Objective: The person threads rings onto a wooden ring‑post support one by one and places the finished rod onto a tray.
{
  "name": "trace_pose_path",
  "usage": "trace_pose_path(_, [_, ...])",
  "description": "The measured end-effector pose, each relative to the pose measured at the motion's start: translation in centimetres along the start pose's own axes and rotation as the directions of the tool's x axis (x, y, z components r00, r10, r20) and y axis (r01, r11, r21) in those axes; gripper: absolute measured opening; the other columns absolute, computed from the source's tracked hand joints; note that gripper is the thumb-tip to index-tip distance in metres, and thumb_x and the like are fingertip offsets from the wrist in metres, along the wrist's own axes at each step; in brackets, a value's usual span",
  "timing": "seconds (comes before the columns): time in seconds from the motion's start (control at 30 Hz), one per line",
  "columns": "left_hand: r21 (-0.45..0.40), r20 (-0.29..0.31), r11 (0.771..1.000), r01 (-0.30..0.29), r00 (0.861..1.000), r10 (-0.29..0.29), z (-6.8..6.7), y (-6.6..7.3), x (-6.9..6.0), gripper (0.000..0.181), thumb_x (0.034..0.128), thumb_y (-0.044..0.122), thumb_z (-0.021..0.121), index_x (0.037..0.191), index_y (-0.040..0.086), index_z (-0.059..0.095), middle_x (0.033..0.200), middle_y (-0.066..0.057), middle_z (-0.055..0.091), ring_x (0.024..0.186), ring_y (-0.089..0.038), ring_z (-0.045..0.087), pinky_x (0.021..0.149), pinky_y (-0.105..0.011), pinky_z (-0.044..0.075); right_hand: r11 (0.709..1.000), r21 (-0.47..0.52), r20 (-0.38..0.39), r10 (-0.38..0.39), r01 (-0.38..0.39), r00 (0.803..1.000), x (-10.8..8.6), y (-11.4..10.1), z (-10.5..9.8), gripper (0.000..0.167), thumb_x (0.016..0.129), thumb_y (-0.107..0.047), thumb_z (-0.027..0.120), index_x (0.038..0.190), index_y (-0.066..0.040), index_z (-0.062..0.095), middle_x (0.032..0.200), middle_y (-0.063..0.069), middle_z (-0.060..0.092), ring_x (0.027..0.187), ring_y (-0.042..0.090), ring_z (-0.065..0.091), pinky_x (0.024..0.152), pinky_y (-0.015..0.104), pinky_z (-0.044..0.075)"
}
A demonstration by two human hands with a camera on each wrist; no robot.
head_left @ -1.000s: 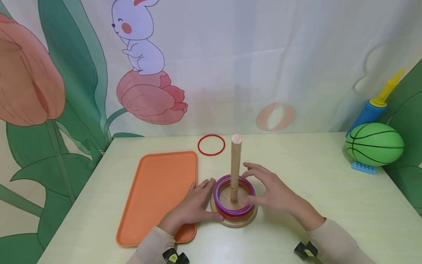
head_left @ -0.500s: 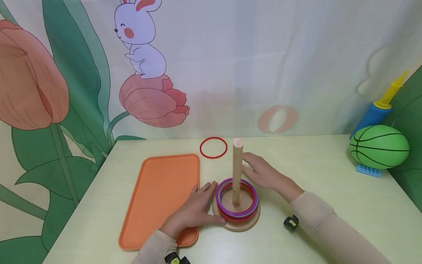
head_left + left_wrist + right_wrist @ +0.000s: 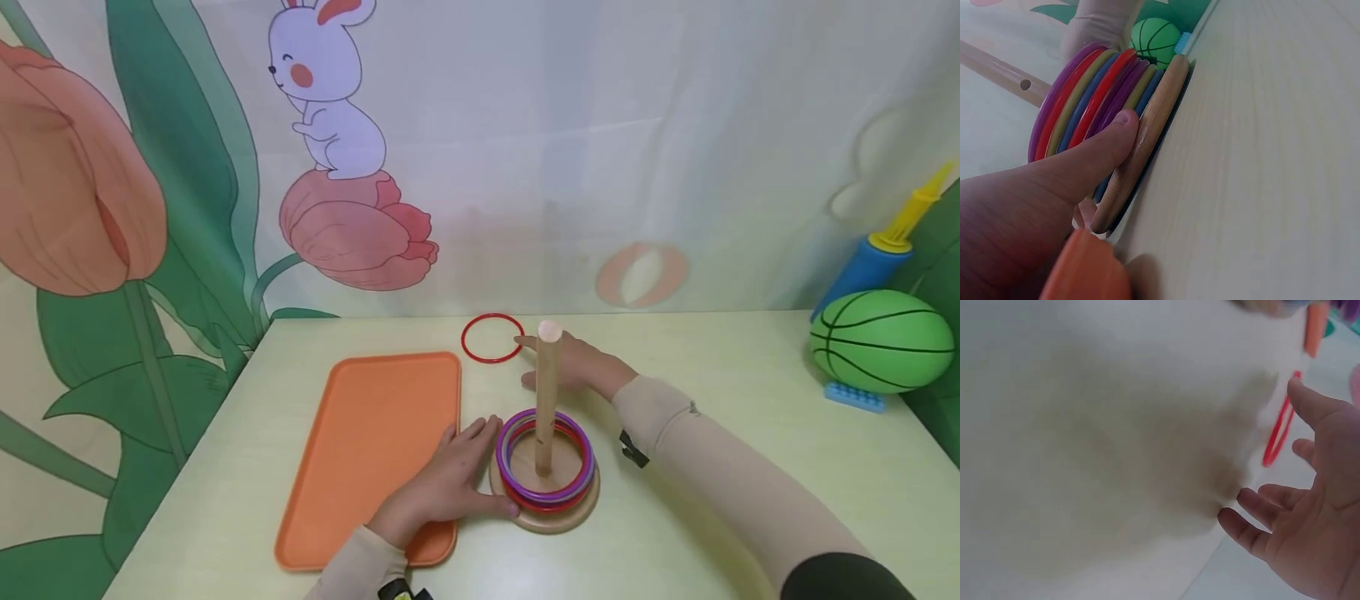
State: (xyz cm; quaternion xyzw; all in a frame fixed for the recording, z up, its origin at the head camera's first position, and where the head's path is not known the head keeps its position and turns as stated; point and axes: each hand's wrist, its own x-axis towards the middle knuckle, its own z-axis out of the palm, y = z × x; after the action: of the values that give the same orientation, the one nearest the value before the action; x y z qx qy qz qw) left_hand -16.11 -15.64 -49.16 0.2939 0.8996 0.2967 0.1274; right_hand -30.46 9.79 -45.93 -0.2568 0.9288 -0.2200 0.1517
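Note:
A wooden ring-toss stand with an upright peg [image 3: 548, 392] on a round base [image 3: 551, 523] stands mid-table. Stacked round the peg are several purple, red, yellow and blue rings [image 3: 1088, 100]. At its left side my left hand [image 3: 450, 479] touches the stand, its fingers nearly straight and its thumb [image 3: 1100, 144] across the lower rings and base edge. A single red ring [image 3: 492, 361] lies flat near the back edge. Behind the peg is my right hand [image 3: 573, 362], partly hidden in the head view. Its fingers are spread, with one fingertip by the red ring's right side and nothing gripped.
An orange tray [image 3: 367, 458] lies left of the stand, under the left wrist. At the far right are a green ball [image 3: 881, 342], a blue toy brick [image 3: 855, 397] and a blue and yellow pump [image 3: 870, 262]. A printed curtain [image 3: 525, 167] hangs behind the table.
My right hand has left the stacked rings and moved back behind the peg to the lone red ring. My left hand has stayed at the stand. The head view has shifted slightly.

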Motion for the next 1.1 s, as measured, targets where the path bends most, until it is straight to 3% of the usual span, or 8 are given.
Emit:
trace_pose_path(0.17, [-0.007, -0.001, 1.000, -0.004, 1.000, 0.004, -0.1, 0.2, 0.0, 0.122, 0.0821, 0.060, 0.085, 0.166, -0.002, 0.022, 0.171, -0.016, 0.028, 0.160, -0.036, 0.021, 0.127, -0.064, -0.001, 0.994, -0.093, 0.015, 0.056, -0.054, 0.998, 0.3, -0.1, 0.0, 0.070, 0.100, -0.049, 0.068, 0.161, -0.021, 0.047, 0.167, 0.026, 0.034, 0.154, 0.049, 0.029, 0.121, 0.072, 0.021])
trace_pose_path(0.23, [-0.010, 0.002, 1.000, -0.003, 1.000, 0.003, -0.1, 0.3, 0.0, 0.122, 0.0822, 0.060, 0.085, 0.166, -0.002, 0.022, 0.171, -0.016, 0.028, 0.160, -0.036, 0.021, 0.127, -0.064, -0.001, 0.993, -0.103, -0.012, 0.058, -0.059, 0.998, 0.4, 0.1, 0.2, 0.067, 0.098, -0.052, 0.070, 0.155, -0.019, 0.056, 0.160, 0.023, 0.045, 0.149, 0.046, 0.039, 0.119, 0.068, 0.029])
trace_pose_path(0.37, [-0.016, -0.001, 1.000, 0.000, 1.000, 0.000, 0.0, 0.4, 0.0, 0.122, 0.0820, 0.060, 0.085, 0.166, -0.002, 0.022, 0.171, -0.017, 0.027, 0.160, -0.036, 0.020, 0.127, -0.063, -0.001, 0.998, -0.036, -0.094, 0.053, -0.057, 0.994, 0.4, 1.1, 0.3, 0.047, 0.088, -0.050, 0.082, 0.117, -0.014, 0.074, 0.115, 0.009, 0.071, 0.107, 0.030, 0.065, 0.095, 0.049, 0.052])
trace_pose_path(0.5, [-0.014, -0.005, 1.000, 0.003, 1.000, -0.003, 0.0, 0.4, 0.0, 0.122, 0.0818, 0.060, 0.085, 0.166, -0.002, 0.022, 0.171, -0.017, 0.026, 0.160, -0.036, 0.020, 0.128, -0.063, -0.001, 0.998, -0.055, -0.147, -0.017, 0.009, 0.989, 0.1, 2.2, 0.2, 0.039, 0.080, -0.048, 0.090, 0.086, -0.016, 0.068, 0.081, 0.000, 0.064, 0.075, 0.019, 0.059, 0.069, 0.037, 0.052])
trace_pose_path(0.67, [-0.008, -0.002, 1.000, 0.000, 1.000, 0.000, 0.0, 0.3, -0.1, 0.122, 0.0817, 0.060, 0.085, 0.166, -0.002, 0.022, 0.171, -0.018, 0.027, 0.160, -0.036, 0.020, 0.127, -0.063, 0.000, 0.975, -0.195, -0.123, -0.129, 0.103, 0.984, -1.5, 2.6, 0.1, 0.033, 0.080, -0.034, 0.088, 0.071, -0.017, 0.062, 0.085, 0.000, 0.057, 0.083, 0.024, 0.055, 0.064, 0.034, 0.046])
trace_pose_path(0.8, [-0.012, -0.004, 1.000, 0.005, 1.000, -0.005, 0.1, 0.2, -0.1, 0.122, 0.0812, 0.060, 0.085, 0.166, -0.002, 0.022, 0.171, -0.018, 0.027, 0.160, -0.037, 0.020, 0.127, -0.064, 0.000, 0.969, -0.215, -0.115, -0.150, 0.123, 0.982, -2.5, 2.7, 0.3, 0.043, 0.080, -0.041, 0.088, 0.061, -0.018, 0.057, 0.100, 0.004, 0.069, 0.096, 0.030, 0.061, 0.070, 0.037, 0.048])
trace_pose_path(0.93, [-0.016, -0.012, 1.000, 0.010, 1.000, -0.010, 0.1, 0.2, 0.0, 0.123, 0.0807, 0.059, 0.086, 0.165, -0.003, 0.023, 0.171, -0.019, 0.027, 0.160, -0.038, 0.021, 0.127, -0.064, 0.001, 0.973, -0.180, -0.123, -0.167, 0.143, 0.978, -3.2, 3.5, 0.3, 0.053, 0.081, -0.047, 0.089, 0.055, -0.019, 0.052, 0.078, 0.001, 0.072, 0.125, 0.040, 0.061, 0.097, 0.045, 0.053])
trace_pose_path(1.1, [-0.020, -0.014, 1.000, 0.007, 1.000, -0.007, 0.2, 0.3, 0.0, 0.123, 0.0803, 0.060, 0.086, 0.165, -0.003, 0.024, 0.170, -0.020, 0.028, 0.159, -0.038, 0.022, 0.127, -0.064, -0.001, 0.973, -0.136, -0.102, -0.202, 0.187, 0.974, -4.4, 4.6, 0.0, 0.060, 0.080, -0.047, 0.091, 0.053, -0.019, 0.046, 0.051, -0.015, 0.038, 0.126, 0.038, 0.061, 0.113, 0.047, 0.046])
